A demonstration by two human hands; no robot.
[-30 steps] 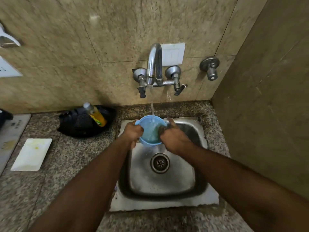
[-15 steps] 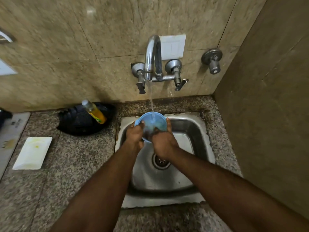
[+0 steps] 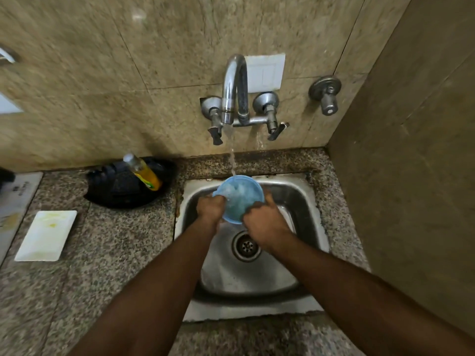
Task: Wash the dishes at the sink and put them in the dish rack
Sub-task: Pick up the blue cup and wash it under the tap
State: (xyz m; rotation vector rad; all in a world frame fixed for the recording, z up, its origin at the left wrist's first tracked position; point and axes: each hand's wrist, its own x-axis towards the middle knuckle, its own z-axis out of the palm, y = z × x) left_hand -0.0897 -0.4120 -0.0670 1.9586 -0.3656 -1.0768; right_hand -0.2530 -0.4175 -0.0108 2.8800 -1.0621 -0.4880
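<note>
over the sink: blue bowl under running water

over the sink (image 3: 308,191) we grip the blue bowl (image 3: 240,199), left hand (image 3: 210,208) curled on its left rim, right hand (image 3: 264,220) on its right, beneath the tap (image 3: 235,88) stream.

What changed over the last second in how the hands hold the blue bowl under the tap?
Little changed. The right hand came in over the blue bowl half a second ago, then drew back to its near right rim. The left hand kept gripping the left rim. Water still runs from the tap into the bowl, over the sink.
</note>
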